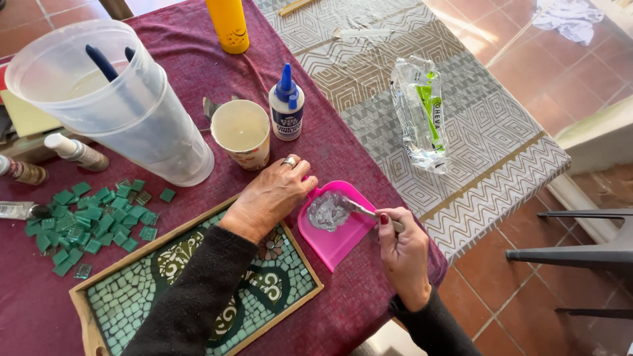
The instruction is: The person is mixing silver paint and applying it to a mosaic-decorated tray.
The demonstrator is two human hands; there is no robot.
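My left hand (270, 198), with a ring on one finger, rests over the corner of a wooden tray (82, 310) that holds a green mosaic, and its fingertips touch the rim of a pink scoop-shaped dish (339, 240). A grey glistening paste (327, 211) lies in that dish. My right hand (402, 247) grips a thin metal tool (359, 209) whose tip is in the paste.
Loose green tiles (92, 221) lie left of the tray. A large clear plastic tub (112, 99), a paper cup (242, 132), a white glue bottle (287, 105), a yellow bottle (228, 25) and a plastic packet (419, 112) stand on the table. A dark chair (593, 250) is at the right.
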